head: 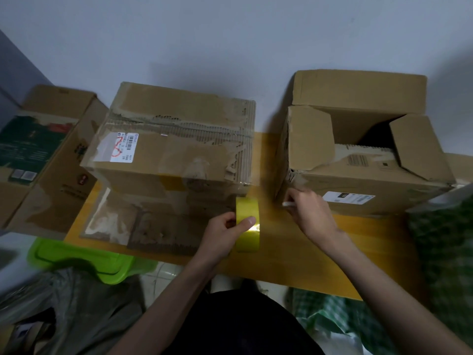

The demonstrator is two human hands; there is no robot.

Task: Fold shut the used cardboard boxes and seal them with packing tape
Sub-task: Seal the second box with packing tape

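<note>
A worn cardboard box (176, 147) with its top flaps folded down sits at the middle of a yellow table (271, 249). To its right stands a second box (358, 160) with its flaps open. My left hand (225, 231) grips a yellow roll of packing tape (247, 224) upright in front of the closed box's right corner. My right hand (309, 211) is at the lower left corner of the open box and pinches a small whitish thing, perhaps the tape's end; a strip between roll and hand is not clearly visible.
A third box (48, 149) with green print lies at the left, off the table. A green plastic lid (84, 260) sits below the table's left edge. Green checked fabric (445, 242) fills the right side. The wall is close behind the boxes.
</note>
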